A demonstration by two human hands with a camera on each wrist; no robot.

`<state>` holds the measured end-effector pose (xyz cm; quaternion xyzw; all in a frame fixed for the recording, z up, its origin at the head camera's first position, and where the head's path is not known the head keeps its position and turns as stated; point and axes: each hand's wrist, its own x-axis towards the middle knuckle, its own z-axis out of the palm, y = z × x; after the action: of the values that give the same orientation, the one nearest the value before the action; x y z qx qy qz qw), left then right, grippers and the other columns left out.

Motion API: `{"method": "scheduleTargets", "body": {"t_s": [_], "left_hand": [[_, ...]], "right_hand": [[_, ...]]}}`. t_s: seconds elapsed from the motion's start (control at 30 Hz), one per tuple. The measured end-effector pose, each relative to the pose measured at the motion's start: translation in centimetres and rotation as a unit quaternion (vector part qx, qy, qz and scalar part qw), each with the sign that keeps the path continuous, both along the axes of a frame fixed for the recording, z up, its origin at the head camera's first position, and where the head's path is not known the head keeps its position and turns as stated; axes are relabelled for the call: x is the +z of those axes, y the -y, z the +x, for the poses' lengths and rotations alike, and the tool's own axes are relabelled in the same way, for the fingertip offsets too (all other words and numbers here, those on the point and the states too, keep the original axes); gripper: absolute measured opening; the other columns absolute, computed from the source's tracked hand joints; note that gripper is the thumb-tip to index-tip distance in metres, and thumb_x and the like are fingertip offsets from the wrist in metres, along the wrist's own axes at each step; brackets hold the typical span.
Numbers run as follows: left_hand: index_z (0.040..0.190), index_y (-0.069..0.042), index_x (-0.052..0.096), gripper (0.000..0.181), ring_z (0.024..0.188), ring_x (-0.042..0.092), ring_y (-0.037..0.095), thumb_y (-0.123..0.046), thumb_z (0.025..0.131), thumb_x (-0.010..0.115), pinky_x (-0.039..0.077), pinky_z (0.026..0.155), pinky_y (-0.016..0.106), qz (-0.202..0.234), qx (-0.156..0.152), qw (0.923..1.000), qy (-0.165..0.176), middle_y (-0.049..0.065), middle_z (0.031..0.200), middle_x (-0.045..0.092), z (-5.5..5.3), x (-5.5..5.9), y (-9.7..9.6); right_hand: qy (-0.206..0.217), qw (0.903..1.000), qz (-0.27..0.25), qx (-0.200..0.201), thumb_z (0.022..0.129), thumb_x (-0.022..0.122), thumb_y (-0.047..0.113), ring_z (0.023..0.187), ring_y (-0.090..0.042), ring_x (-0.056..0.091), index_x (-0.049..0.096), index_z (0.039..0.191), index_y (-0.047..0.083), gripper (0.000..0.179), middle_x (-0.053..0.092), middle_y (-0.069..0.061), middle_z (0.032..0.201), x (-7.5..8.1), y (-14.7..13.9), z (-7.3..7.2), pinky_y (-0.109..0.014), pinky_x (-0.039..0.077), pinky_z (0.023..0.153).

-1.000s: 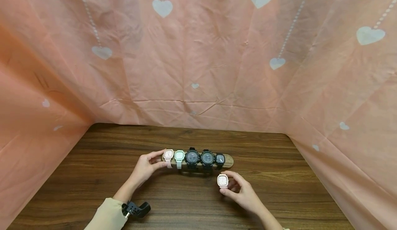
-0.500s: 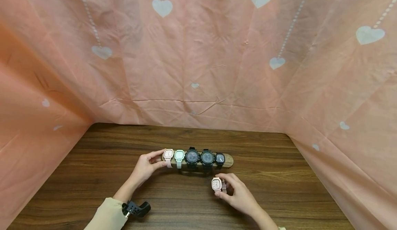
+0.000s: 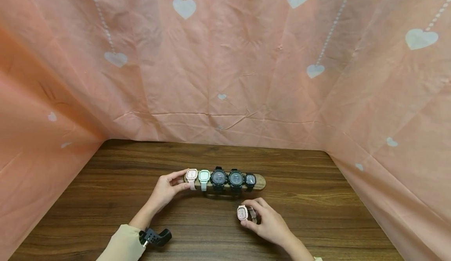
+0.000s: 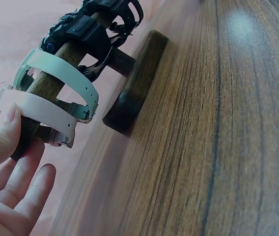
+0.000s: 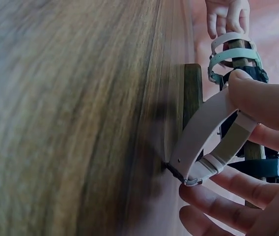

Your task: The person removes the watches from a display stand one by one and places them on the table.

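right grip [image 3: 266, 220]: clamped on pink watch [image 3: 242, 213], which is held on the near side of the wooden holder [image 3: 260, 182] | left grip [image 3: 167, 187]: clamped on holder's left end, at the 2nd pink watch [image 3: 192, 174] | holder: that watch, 1 mint watch [image 3: 204, 176] and 3 black watches [image 3: 236, 178] are carried in a row over the counter [image 3: 310, 206]

Table [image 3: 327, 218] | brown, dark grain lines | directly on it: wooden watch stand [image 3: 260, 182], standing upright

Soft light fills the head view; pale glare spots the desk [image 4: 193, 132] in the left wrist view, dark blurry shadow in the right's.
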<state>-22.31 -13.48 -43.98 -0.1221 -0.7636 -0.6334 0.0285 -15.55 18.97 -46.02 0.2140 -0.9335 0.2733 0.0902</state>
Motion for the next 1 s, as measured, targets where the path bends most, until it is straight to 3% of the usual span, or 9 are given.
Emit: {"method": "scheduleTargets", "body": {"t_s": [0.23,0.4,0.5,0.63,0.73,1.0], "left_hand": [[0.121,0.004,0.059,0.047,0.092,0.062,0.027,0.000,0.076,0.073,0.050,0.070,0.019,0.005,0.002,0.9999,0.011,0.022,0.105,0.064,-0.1,-0.1,0.0],[0.121,0.004,0.059,0.047,0.091,0.063,0.025,0.000,0.077,0.073,0.050,0.070,0.020,0.011,0.000,0.9999,0.012,0.021,0.104,0.064,-0.2,-0.3,0.0],[0.122,0.004,0.058,0.047,0.091,0.063,0.023,-0.001,0.077,0.073,0.050,0.069,0.020,0.014,-0.005,0.9999,0.007,0.021,0.104,0.064,-0.1,-0.3,0.0],[0.122,0.005,0.057,0.047,0.092,0.063,0.025,0.000,0.078,0.072,0.050,0.070,0.020,0.017,-0.010,0.9997,0.012,0.023,0.106,0.063,-0.2,-0.2,-0.1],[0.122,0.006,0.057,0.047,0.094,0.063,0.027,0.002,0.078,0.071,0.050,0.071,0.021,0.022,-0.013,0.9996,0.016,0.024,0.107,0.062,-0.5,-0.5,-0.1],[0.124,-0.001,0.059,0.049,0.091,0.063,0.019,-0.003,0.077,0.073,0.050,0.071,0.021,0.023,-0.011,0.9995,0.016,0.019,0.107,0.064,-1.9,-2.9,0.5]], "right_hand": [[-0.012,0.9994,0.031,-0.006,0.074,0.075,0.042,0.073,-0.008,0.051,0.061,0.113,0.024,0.046,0.054,0.008,0.098,0.0,0.3,-0.1,-0.027,0.040,0.055],[0.016,0.9989,0.043,-0.010,0.075,0.075,0.042,0.070,-0.006,0.046,0.060,0.113,0.025,0.044,0.051,0.007,0.094,0.1,0.6,-0.3,-0.025,0.037,0.053],[0.028,0.9979,0.059,-0.006,0.077,0.073,0.042,0.075,-0.010,0.048,0.060,0.112,0.025,0.041,0.051,0.006,0.094,0.1,0.8,-0.4,-0.028,0.039,0.053],[0.014,0.9952,0.097,0.003,0.079,0.070,0.045,0.085,-0.015,0.052,0.060,0.109,0.027,0.036,0.051,0.007,0.093,-0.2,0.9,-0.6,-0.034,0.044,0.056],[0.009,0.9939,0.110,0.004,0.077,0.069,0.050,0.088,-0.017,0.053,0.061,0.108,0.027,0.039,0.050,0.008,0.092,-0.3,1.0,-0.7,-0.036,0.045,0.057],[0.032,0.9953,0.092,0.006,0.071,0.070,0.055,0.086,-0.016,0.051,0.059,0.116,0.024,0.056,0.051,0.005,0.095,-0.4,0.8,-0.9,-0.035,0.044,0.055]]}}
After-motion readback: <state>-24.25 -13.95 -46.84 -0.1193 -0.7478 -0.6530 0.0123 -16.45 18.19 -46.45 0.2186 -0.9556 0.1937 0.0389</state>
